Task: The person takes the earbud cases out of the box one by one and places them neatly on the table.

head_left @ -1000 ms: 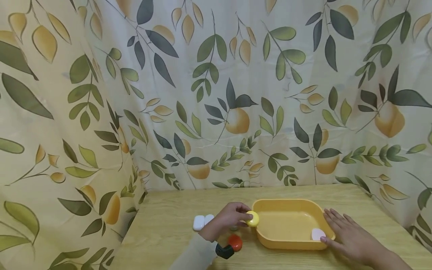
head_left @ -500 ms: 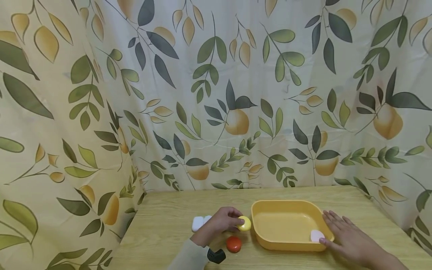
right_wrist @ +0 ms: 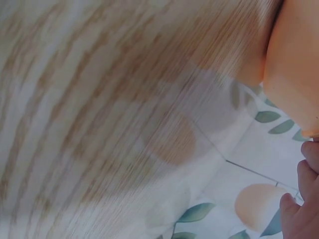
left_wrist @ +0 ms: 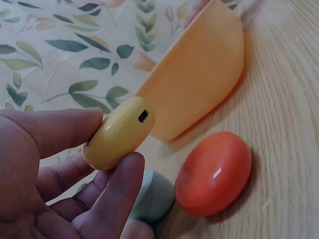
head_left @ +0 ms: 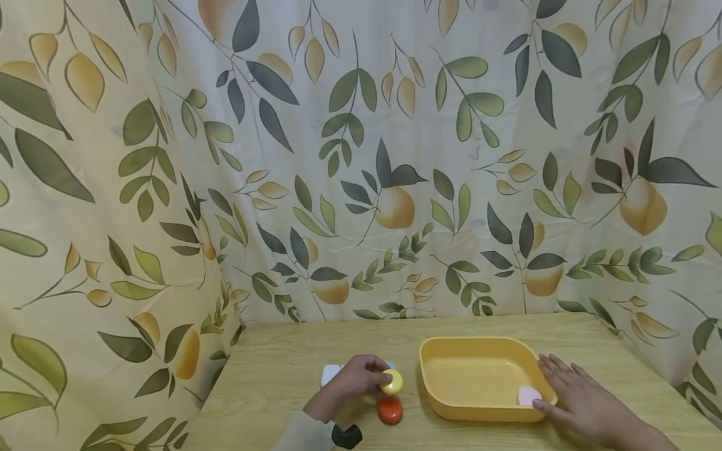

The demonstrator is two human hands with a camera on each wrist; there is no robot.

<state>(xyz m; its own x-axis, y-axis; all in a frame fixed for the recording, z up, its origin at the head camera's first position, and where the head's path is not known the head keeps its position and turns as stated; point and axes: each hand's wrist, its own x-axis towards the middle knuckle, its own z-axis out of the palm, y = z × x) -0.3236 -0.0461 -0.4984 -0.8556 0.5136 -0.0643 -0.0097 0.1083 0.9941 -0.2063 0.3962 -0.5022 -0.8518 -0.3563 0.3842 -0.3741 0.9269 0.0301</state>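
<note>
My left hand (head_left: 354, 381) pinches a rounded yellow earbud case (head_left: 392, 382) between thumb and fingers, left of the yellow plastic basin (head_left: 479, 413). A small charging port shows on the case's side in the left wrist view. Below it on the table lies a glossy red rounded case (head_left: 390, 411), and a pale green rounded thing (left_wrist: 155, 196) is partly hidden behind my fingers. My right hand (head_left: 583, 401) rests on the basin's right side with fingers straight and the thumb over the front rim. Inside the basin's front right corner sits a pale pink rounded case (head_left: 529, 395).
A white rounded case (head_left: 329, 374) lies left of my left hand, which partly covers the things around it. The wooden table (head_left: 293, 344) backs onto a leaf-and-fruit patterned curtain (head_left: 361, 188). A black strap (head_left: 346, 436) is on the left wrist.
My left hand has carried the yellow earbud case leftward from the basin's left rim to above the red case. The right hand has stayed on the basin.
</note>
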